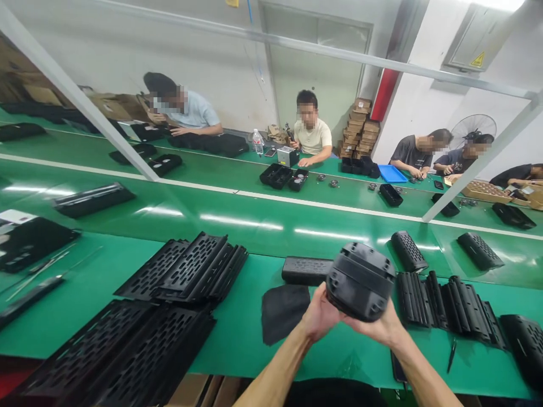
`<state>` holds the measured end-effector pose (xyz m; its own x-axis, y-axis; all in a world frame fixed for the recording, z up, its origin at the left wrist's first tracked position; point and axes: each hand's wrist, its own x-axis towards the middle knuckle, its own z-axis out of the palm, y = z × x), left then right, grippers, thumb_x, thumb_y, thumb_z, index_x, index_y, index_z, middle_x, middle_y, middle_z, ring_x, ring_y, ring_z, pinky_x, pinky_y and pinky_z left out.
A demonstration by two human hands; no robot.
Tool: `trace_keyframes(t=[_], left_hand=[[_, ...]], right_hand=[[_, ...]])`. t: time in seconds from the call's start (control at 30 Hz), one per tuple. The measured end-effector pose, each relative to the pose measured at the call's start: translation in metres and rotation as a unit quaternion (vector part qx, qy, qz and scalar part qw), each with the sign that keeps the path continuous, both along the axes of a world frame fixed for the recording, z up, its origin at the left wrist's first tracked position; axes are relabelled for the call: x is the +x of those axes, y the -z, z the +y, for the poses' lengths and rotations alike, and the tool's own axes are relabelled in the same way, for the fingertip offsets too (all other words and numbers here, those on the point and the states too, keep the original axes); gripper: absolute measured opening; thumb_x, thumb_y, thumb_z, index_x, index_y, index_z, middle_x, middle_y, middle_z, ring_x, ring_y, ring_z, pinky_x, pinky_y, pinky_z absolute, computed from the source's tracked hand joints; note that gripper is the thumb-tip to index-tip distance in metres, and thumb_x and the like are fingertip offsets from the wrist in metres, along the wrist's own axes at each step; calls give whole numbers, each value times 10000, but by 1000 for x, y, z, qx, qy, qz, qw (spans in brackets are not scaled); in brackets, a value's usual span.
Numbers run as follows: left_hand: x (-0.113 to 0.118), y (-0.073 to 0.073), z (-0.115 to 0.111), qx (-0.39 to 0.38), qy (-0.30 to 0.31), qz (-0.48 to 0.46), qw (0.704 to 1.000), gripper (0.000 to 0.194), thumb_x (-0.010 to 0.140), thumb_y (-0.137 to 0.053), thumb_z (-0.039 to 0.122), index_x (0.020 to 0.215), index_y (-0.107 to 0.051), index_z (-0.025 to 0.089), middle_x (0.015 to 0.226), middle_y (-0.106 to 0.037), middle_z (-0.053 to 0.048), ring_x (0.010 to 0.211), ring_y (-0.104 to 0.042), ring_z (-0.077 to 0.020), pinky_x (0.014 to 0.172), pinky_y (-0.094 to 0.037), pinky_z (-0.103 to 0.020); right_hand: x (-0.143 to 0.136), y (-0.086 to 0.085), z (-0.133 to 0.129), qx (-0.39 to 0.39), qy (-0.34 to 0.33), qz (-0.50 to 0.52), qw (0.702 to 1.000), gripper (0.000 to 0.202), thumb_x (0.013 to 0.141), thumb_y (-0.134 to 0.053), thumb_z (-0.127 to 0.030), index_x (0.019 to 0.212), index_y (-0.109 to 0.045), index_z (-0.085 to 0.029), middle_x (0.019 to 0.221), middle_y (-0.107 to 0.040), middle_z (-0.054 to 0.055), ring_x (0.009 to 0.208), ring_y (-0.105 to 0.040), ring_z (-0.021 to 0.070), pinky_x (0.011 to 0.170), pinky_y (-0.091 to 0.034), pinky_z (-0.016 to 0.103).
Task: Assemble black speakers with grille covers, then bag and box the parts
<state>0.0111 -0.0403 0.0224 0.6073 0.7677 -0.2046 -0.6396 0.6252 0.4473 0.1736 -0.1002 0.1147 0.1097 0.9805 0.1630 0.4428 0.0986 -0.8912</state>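
Housing: black speaker shell (360, 281), lower right of centre, long axis pointing away toward conveyor.
Hands: left hand (319, 317) and right hand (384, 328) both clasping near end, equally close.

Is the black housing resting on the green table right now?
No, both hands, left hand and right hand, hold the black housing up above the green table.

Both forearms are bare, with no sleeves, gloves, watch or rings showing. The left hand (319, 316) and right hand (388, 328) are bare too. Below and between the forearms, a dark, nearly black garment (335, 394) covers the person's torso.
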Motion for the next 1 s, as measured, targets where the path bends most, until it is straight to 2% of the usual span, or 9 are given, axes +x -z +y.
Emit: trace_keyframes(t=[0.07, 0.17, 0.27, 0.33, 0.43, 0.57, 0.7, 0.87, 1.0], left_hand=[[-19, -7, 5, 70, -37, 57, 995, 628, 775, -816, 505, 1334, -665, 261, 1472, -608, -132, 1404, -505, -367, 1089, -479, -500], [-49, -32, 16, 230, -72, 122, 963, 1087, 524, -988, 358, 1503, -517, 336, 1647, -393, -89, 1524, -318, -380, 1181, -397, -468], [-59, -53, 20, 297, -41, 233, 925, 1044, 492, -980, 189, 1454, -587, 291, 1556, -487, -112, 1479, -372, -408, 1200, -365, -455], [-57, -56, 17, 283, -50, 247, 925, 981, 526, -955, 166, 1435, -600, 273, 1454, -565, -121, 1373, -493, -399, 1160, -405, -450], [-58, -47, 10, 272, -65, 226, 933, 983, 561, -935, 193, 1461, -547, 266, 1306, -641, -112, 1165, -620, -352, 1051, -482, -440], [-68, -38, 9, 281, -70, 215, 933, 989, 596, -922, 230, 1490, -504, 287, 1349, -619, -105, 1178, -608, -343, 1036, -482, -414], [-71, -38, 16, 277, -58, 214, 935, 921, 651, -892, 313, 1493, -521, 273, 1541, -481, -97, 1340, -507, -370, 1132, -404, -404], [-62, -31, 22, 297, -96, 243, 918, 787, 661, -863, 349, 1398, -611, 234, 1434, -577, -97, 1286, -537, -370, 1133, -397, -422], [-59, -15, 21, 216, -118, 220, 944, 791, 641, -870, 349, 1382, -625, 219, 1415, -602, -96, 1360, -492, -369, 1178, -347, -409]], right_hand=[[9, -2, 1, 19, -2, -80, 997, 923, 690, -805, -414, 1536, -452, -302, 1455, -582, 109, 1356, -506, 431, 1062, -459, 651], [25, -11, 2, 35, -50, -276, 959, 983, 626, -761, -246, 1556, -446, -287, 1402, -613, 143, 1245, -580, 431, 1024, -462, 643], [31, -16, 5, 10, -95, -359, 928, 985, 624, -783, -256, 1554, -456, -277, 1377, -633, 158, 1203, -605, 434, 987, -476, 641], [34, -13, 3, 4, -104, -341, 934, 1011, 641, -844, -321, 1563, -429, -310, 1437, -605, 135, 1275, -570, 429, 1068, -421, 659], [44, 2, -9, -5, -38, -235, 971, 1051, 688, -869, -503, 1588, -357, -320, 1574, -479, 119, 1448, -426, 418, 1178, -319, 647], [54, 28, -28, -42, 48, -20, 998, 1013, 752, -745, -703, 1567, -333, -265, 1585, -449, 157, 1406, -488, 390, 1079, -471, 546], [44, 37, -35, -42, 77, 24, 996, 887, 730, -792, -630, 1463, -445, -271, 1504, -523, 131, 1290, -573, 361, 990, -532, 475], [36, 34, -31, -39, 103, 20, 994, 785, 734, -792, -593, 1386, -506, -263, 1423, -566, 126, 1208, -605, 353, 951, -550, 470], [36, 31, -31, -96, 80, 45, 991, 935, 727, -787, -616, 1495, -392, -257, 1475, -513, 144, 1212, -606, 345, 991, -536, 485]])
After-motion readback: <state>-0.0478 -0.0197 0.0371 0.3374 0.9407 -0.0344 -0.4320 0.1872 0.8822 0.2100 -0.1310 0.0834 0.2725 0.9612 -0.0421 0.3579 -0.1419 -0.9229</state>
